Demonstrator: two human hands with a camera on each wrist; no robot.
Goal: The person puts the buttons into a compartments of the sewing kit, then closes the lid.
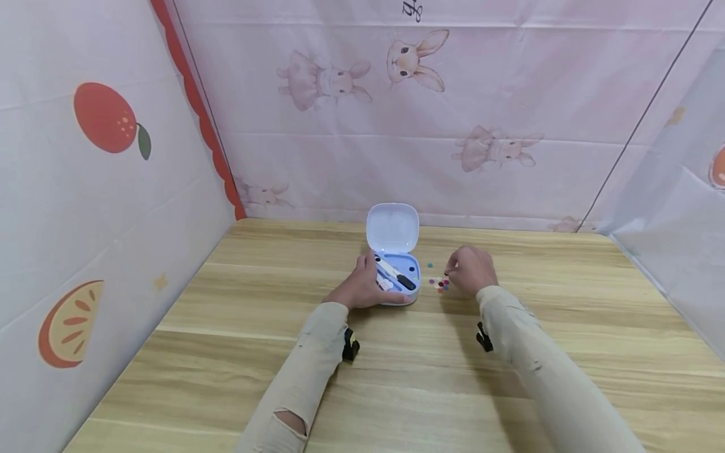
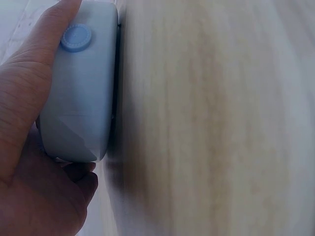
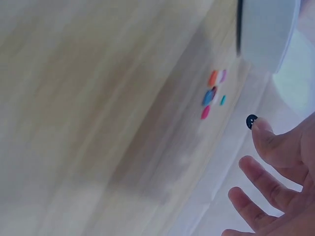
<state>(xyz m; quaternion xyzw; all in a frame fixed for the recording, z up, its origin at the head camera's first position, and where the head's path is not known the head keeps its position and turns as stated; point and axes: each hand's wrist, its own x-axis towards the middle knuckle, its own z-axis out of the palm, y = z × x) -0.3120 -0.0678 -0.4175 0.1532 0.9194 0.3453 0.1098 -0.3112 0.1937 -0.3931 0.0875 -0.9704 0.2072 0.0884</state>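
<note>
A light blue sewing box (image 2: 81, 98) stands on the table with its lid (image 1: 393, 228) raised. My left hand (image 1: 362, 286) grips it from the left, thumb along the front wall by a round blue catch (image 2: 77, 37). Inside lie a white stick-like tool with a black end (image 1: 404, 281), some small white items, and a dark button (image 1: 411, 269). To the right of the box, my right hand (image 1: 472, 270) pinches a black button (image 3: 251, 121) between thumb and finger, above the table. Several small coloured buttons (image 1: 440, 284) lie between box and hand.
A teal button (image 1: 430, 265) lies apart, behind the other loose ones. The wood-grain table (image 1: 396, 377) ends at a pink rabbit-print sheet (image 1: 481, 82) behind the box. White printed sheets hang at left and right.
</note>
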